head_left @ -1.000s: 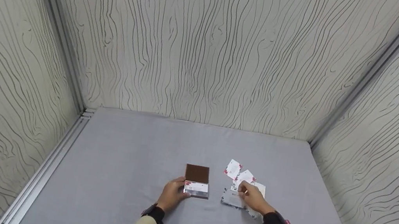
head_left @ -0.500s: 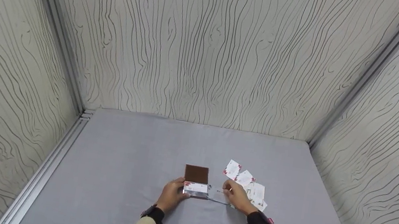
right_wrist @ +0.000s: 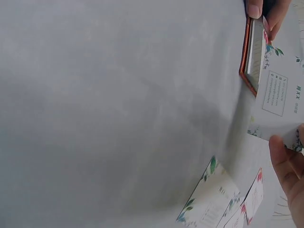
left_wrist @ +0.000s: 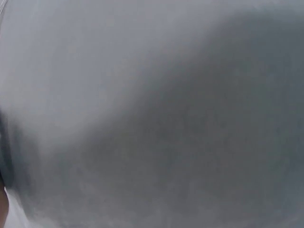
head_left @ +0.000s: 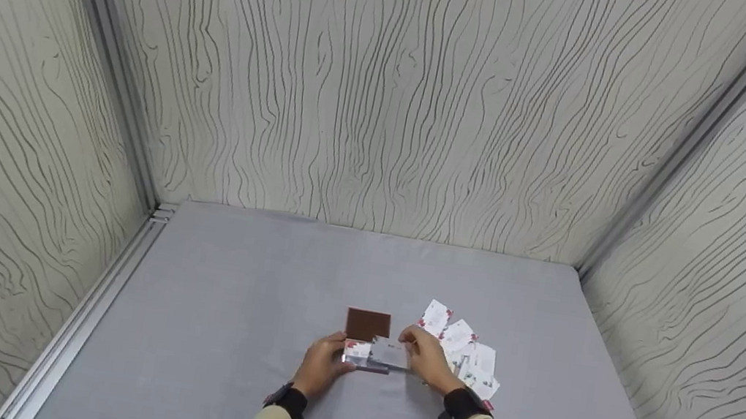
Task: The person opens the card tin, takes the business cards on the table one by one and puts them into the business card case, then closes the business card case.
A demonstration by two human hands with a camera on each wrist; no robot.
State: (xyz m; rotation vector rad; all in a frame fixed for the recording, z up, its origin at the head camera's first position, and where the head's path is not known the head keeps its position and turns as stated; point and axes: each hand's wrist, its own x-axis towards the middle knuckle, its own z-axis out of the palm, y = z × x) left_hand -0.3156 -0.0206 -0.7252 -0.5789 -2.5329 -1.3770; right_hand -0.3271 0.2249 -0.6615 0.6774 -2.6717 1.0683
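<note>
1. Well, the card (head_left: 388, 352) could snag on the edge of the case (head_left: 368, 326) or on the inner card (head_left: 357, 348), if it comes in askew
2. Held only near one end, it might swivel or bend should its free end meet resistance
3. The case could slide on the surface (head_left: 244, 279) if the left grip (head_left: 320, 362), closed about its left side, slackened
4. The right grip (head_left: 427, 358) pinches the card's right end, nearly closed; brushing the loose cards (head_left: 482, 359) might scatter them
5. The card sits partly over the case's near half, right end jutting past; I cannot tell whether they touch
6. Its long axis runs roughly left-right, print up
</note>
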